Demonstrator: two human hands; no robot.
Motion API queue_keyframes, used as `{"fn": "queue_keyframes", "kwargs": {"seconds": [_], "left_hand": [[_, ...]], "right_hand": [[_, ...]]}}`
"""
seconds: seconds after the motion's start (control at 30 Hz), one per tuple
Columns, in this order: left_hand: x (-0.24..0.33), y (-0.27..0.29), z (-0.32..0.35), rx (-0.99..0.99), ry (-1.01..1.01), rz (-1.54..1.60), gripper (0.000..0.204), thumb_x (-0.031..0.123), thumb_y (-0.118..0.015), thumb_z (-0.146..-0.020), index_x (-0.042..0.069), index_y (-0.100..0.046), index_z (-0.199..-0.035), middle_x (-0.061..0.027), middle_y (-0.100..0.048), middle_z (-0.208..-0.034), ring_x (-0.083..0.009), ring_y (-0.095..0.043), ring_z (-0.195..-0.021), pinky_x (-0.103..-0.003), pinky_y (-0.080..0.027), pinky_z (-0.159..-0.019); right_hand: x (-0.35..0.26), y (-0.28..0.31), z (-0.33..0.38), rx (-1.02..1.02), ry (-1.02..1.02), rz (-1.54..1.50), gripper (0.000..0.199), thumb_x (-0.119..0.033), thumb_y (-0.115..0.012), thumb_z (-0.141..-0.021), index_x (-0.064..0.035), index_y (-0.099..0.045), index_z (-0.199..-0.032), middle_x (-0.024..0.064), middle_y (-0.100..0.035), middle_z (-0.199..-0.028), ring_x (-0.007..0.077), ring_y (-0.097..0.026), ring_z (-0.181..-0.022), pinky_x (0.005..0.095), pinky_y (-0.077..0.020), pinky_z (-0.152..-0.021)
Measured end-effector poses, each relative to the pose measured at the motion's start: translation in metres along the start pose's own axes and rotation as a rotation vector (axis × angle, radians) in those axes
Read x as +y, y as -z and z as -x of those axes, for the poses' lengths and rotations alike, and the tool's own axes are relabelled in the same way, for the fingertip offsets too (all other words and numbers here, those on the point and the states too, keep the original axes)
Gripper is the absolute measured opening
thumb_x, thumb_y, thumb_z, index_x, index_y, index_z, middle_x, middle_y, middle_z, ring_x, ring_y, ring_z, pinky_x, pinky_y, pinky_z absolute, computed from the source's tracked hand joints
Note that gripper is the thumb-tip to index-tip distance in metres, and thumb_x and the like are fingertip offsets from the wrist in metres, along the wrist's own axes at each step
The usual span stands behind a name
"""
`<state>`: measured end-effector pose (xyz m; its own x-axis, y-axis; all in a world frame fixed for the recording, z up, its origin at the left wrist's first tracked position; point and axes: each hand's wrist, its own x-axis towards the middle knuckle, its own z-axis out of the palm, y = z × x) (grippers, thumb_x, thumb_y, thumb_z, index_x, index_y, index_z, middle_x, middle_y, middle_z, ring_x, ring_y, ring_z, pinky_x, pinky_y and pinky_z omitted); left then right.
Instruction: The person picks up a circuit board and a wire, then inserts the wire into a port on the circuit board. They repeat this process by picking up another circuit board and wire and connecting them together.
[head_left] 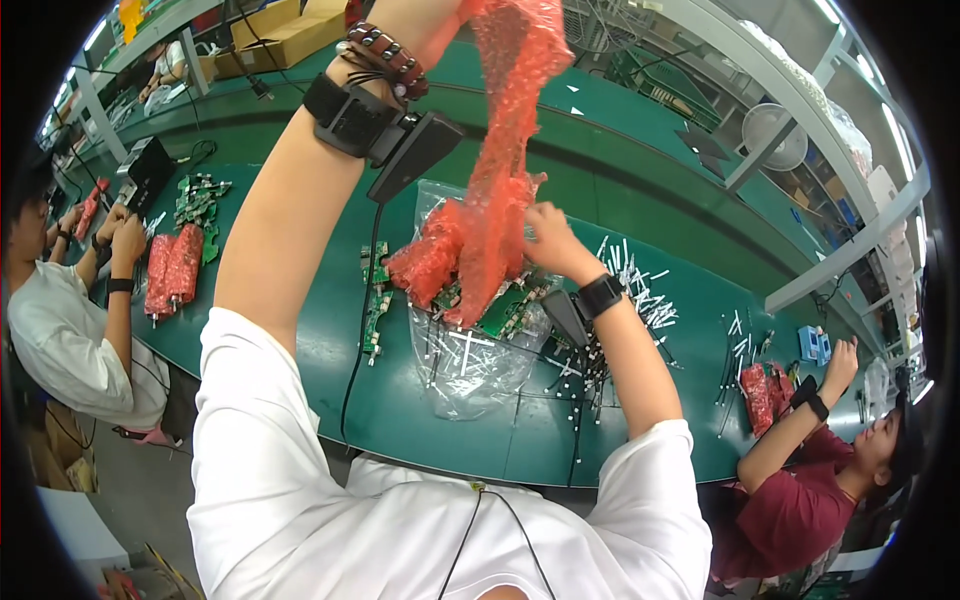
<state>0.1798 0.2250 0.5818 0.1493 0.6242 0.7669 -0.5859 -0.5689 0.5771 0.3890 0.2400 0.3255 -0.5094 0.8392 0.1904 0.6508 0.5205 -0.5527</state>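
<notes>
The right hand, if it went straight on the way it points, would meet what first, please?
The right hand would likely meet the red bubble wrap first, though depth is unclear.

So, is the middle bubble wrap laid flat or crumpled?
Crumpled: the red bubble wrap hangs in a long creased strip, bunched below.

Shirt (420, 535): plain white, at 6 o'clock.
Sleeves: short, white, loose; left sleeve (255, 375) at 8 o'clock, right sleeve (650, 475) between 4 and 5.
Neck cord (528, 562): thin, black, forked at a small yellowish fitting.
Bracelet (388, 55): reddish-brown, studded, near the left hand (437, 18).
Left wristband (345, 112): black, 11 o'clock, with dark flared block (415, 158) and black cable (370, 290).
Right wristband (600, 297): black, 3 o'clock.
</notes>
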Motion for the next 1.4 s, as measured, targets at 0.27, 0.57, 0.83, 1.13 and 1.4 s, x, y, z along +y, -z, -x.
{"fn": "queue_keyframes", "kwargs": {"seconds": [0.27, 0.57, 0.83, 1.13, 1.4], "left_hand": [[0.015, 0.016, 0.004, 0.033, -0.064, 0.036, 0.011, 0.016, -0.043, -0.09, 0.008, -0.049, -0.094, -0.0008, -0.054, -0.084, -0.0103, -0.053, -0.078, -0.026, -0.044, -0.071], [-0.046, 0.026, 0.094, -0.161, 0.163, -0.964, 0.033, 0.026, -0.052, -0.082, -0.001, -0.052, -0.101, -0.0097, -0.057, -0.094, -0.0208, -0.057, -0.084, -0.031, -0.045, -0.072], [-0.058, 0.015, 0.162, -0.156, 0.382, -1.084, 0.048, 0.024, -0.057, -0.078, 0.001, -0.039, -0.116, -0.0148, -0.052, -0.105, -0.0285, -0.049, -0.105, -0.037, -0.04, -0.088], [-0.045, 0.016, 0.178, -0.325, 0.393, -0.538, 0.049, 0.011, -0.061, -0.077, 0.003, -0.039, -0.121, -0.007, -0.053, -0.109, -0.0136, -0.05, -0.099, -0.028, -0.041, -0.084], [-0.037, -0.006, 0.232, -0.067, 0.662, -0.095, 0.055, 0.025, -0.065, -0.076, 0.006, -0.04, -0.121, -0.0076, -0.053, -0.11, -0.0154, -0.05, -0.101, -0.031, -0.041, -0.086]], "right_hand": [[-0.056, -0.005, 0.024, 0.01, 0.177, -0.215, 0.031, -0.015, -0.052, -0.083, -0.0012, -0.048, -0.11, 0.0096, -0.057, -0.101, 0.0173, -0.051, -0.096, 0.0287, -0.04, -0.083], [-0.089, 0.028, -0.018, 0.249, -0.065, -0.977, 0.026, -0.016, -0.045, -0.088, -0.0036, -0.049, -0.11, 0.0035, -0.059, -0.096, 0.0138, -0.055, -0.088, 0.0261, -0.0427, -0.078], [-0.125, 0.046, -0.017, 0.113, 0.051, -1.349, 0.026, -0.015, -0.045, -0.088, -0.0028, -0.047, -0.11, 0.0054, -0.056, -0.104, 0.0133, -0.052, -0.096, 0.0268, -0.0425, -0.08], [-0.146, 0.023, 0.009, 0.254, 0.119, -0.979, 0.029, -0.011, -0.054, -0.082, -0.0011, -0.046, -0.108, 0.0057, -0.055, -0.102, 0.013, -0.054, -0.09, 0.0258, -0.0419, -0.081], [-0.143, 0.0, 0.058, 0.451, 0.187, -0.667, 0.04, -0.006, -0.059, -0.076, -0.0021, -0.04, -0.11, 0.0083, -0.05, -0.1, 0.0158, -0.054, -0.087, 0.0273, -0.0437, -0.077]]}}
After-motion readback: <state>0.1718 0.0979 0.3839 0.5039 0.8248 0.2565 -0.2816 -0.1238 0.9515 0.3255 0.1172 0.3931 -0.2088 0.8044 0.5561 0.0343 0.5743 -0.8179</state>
